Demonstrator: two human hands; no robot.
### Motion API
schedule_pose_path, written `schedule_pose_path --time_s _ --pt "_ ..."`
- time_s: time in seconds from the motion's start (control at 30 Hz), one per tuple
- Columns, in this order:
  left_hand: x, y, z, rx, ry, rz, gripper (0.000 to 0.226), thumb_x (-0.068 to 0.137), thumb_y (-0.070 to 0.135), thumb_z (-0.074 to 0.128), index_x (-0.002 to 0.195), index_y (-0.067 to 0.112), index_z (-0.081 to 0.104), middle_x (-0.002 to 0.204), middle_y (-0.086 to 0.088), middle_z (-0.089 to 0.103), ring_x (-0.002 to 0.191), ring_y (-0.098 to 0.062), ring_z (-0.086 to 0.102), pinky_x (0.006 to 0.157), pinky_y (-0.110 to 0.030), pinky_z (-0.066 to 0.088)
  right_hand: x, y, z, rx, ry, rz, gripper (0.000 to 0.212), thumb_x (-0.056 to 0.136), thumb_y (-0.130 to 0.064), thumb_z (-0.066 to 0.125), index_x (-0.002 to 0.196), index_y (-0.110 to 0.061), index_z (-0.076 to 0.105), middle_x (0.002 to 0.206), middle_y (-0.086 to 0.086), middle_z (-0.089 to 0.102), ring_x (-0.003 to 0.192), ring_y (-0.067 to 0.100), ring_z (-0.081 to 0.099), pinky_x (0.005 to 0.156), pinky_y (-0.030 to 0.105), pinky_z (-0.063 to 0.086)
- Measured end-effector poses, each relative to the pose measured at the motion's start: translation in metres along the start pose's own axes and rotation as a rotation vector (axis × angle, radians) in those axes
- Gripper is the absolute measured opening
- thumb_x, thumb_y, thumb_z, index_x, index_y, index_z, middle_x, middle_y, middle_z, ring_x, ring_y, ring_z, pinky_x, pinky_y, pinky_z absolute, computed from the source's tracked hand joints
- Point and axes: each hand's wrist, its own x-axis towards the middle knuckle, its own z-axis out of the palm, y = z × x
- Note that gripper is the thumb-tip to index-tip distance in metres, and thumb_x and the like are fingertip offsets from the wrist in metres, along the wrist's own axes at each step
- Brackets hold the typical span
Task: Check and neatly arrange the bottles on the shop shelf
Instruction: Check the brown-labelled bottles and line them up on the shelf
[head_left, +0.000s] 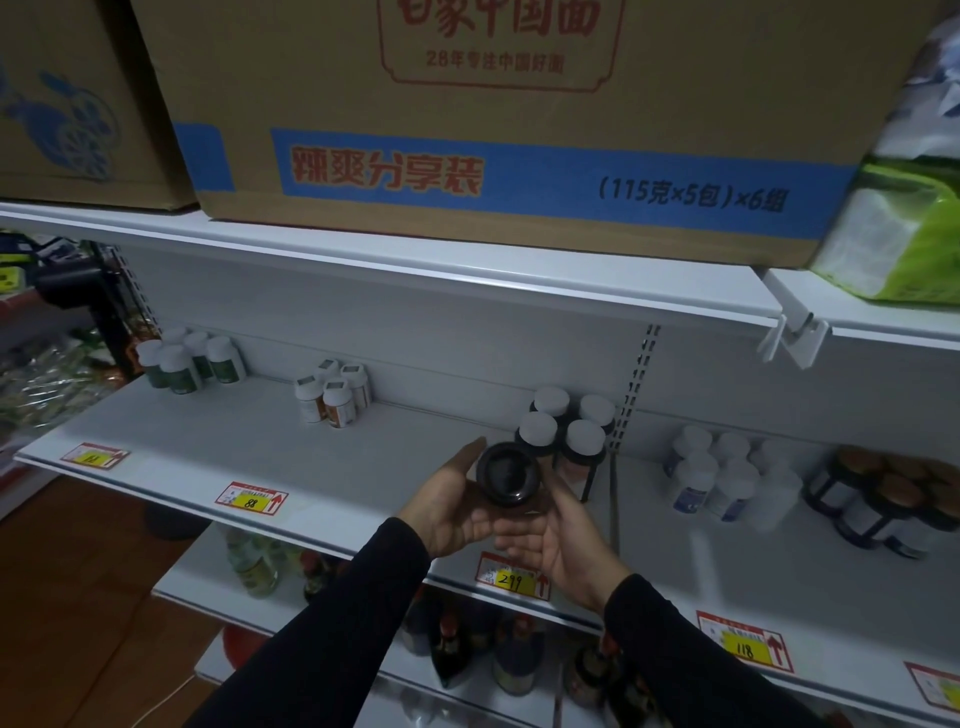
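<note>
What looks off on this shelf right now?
One dark bottle is off the shelf, held tipped, base toward the camera, in both hands: left hand, right hand. The four white-capped bottles behind stand upright.

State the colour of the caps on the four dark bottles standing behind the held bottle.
White caps, seen best in the head view.

Pretty dim shot overall, kind of a cold bluish cast. The brightest bit is the big cardboard box up top, so light seems to come from above it. Under the box the white shelf goes grey and the lower racks sink into near black. Lines bow toward the edges, wide-angle style, and the right side below the box is smeary and soft.
</note>
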Motion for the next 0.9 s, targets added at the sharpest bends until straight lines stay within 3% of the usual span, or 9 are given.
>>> schedule_pose_path --time_s 0.07,0.13,0.2,0.27,0.4,0.5,0.63,0.77,0.9 --pt "0.01 -0.002 -0.011 -0.027 0.04 0.003 0.096 0.04 0.059 0.091 0.107 -0.006 0.072 0.125 -0.026 0.057 0.083 -0.024 0.042 0.116 -0.043 0.028 0.001 0.001 0.001 0.001 0.002 0.016 0.065 0.096 -0.06 0.034 0.099 -0.004 0.067 0.071 0.017 0.072 0.056 0.021 0.069 0.052 0.025 0.056" --pt "-0.002 0.0 -0.003 0.006 0.1 -0.002 0.093 0.049 0.063 0.087 0.109 -0.006 0.071 0.12 -0.022 0.056 0.083 -0.024 0.049 0.106 -0.04 0.042 0.002 0.003 0.002 0.005 0.006 0.025 0.065 0.096 -0.06 0.034 0.097 -0.004 0.068 0.073 0.018 0.072 0.057 0.021 0.069 0.055 0.026 0.056" --pt "-0.011 0.004 0.004 0.03 0.145 0.043 0.07 0.076 0.058 0.072 0.109 -0.003 0.069 0.1 -0.015 0.069 0.073 -0.021 0.064 0.073 -0.034 0.06 0.002 0.003 0.002 0.019 0.009 0.026 0.064 0.096 -0.058 0.036 0.1 -0.002 0.067 0.075 0.02 0.071 0.059 0.022 0.069 0.056 0.027 0.056" --pt "-0.014 0.009 0.003 0.049 0.176 0.134 0.04 0.09 0.042 0.065 0.102 0.003 0.063 0.076 -0.011 0.073 0.06 -0.019 0.069 0.05 -0.027 0.055 0.003 0.004 0.002 0.065 0.029 0.016 0.058 0.097 -0.053 0.04 0.111 -0.001 0.062 0.079 0.022 0.071 0.062 0.023 0.07 0.055 0.027 0.058" --pt "-0.021 0.017 -0.001 0.171 0.149 0.365 0.035 0.084 0.017 0.073 0.115 0.005 0.065 0.107 -0.014 0.073 0.09 -0.024 0.071 0.07 -0.03 0.055 0.008 0.006 -0.001 0.034 0.091 -0.053 0.047 0.098 -0.046 0.046 0.123 -0.009 0.059 0.104 0.018 0.073 0.093 0.029 0.07 0.077 0.035 0.056" --pt "-0.021 0.017 -0.006 0.34 0.112 0.518 0.046 0.073 0.01 0.081 0.117 0.012 0.067 0.112 -0.004 0.073 0.106 -0.02 0.068 0.082 -0.029 0.054 0.004 0.005 0.0 -0.132 0.076 -0.153 0.043 0.09 -0.049 0.055 0.126 -0.025 0.057 0.122 0.003 0.066 0.114 0.021 0.062 0.098 0.039 0.049" --pt "-0.024 0.012 -0.002 0.489 0.152 0.637 0.066 0.053 0.012 0.086 0.114 0.02 0.062 0.106 0.0 0.072 0.1 -0.014 0.068 0.08 -0.025 0.054 0.005 0.007 -0.001 -0.48 0.077 -0.333 0.045 0.085 -0.027 0.075 0.124 -0.038 0.054 0.122 -0.012 0.064 0.116 0.007 0.059 0.093 0.023 0.048" --pt "-0.026 0.006 0.001 0.745 0.069 0.691 0.07 0.058 0.012 0.087 0.119 0.028 0.057 0.12 0.002 0.065 0.113 -0.011 0.061 0.097 -0.027 0.05 0.009 0.009 -0.001 -0.527 0.085 -0.41 0.06 0.082 -0.012 0.078 0.132 -0.032 0.051 0.124 -0.011 0.063 0.107 -0.005 0.059 0.089 0.016 0.049" --pt "-0.028 0.005 0.002 0.784 0.053 0.696 0.069 0.061 0.01 0.086 0.119 0.032 0.055 0.122 0.004 0.064 0.115 -0.008 0.06 0.101 -0.027 0.048 0.013 0.01 -0.005 -0.577 0.108 -0.422 0.059 0.081 -0.008 0.078 0.129 -0.032 0.051 0.121 -0.013 0.062 0.101 -0.01 0.058 0.083 0.01 0.048"
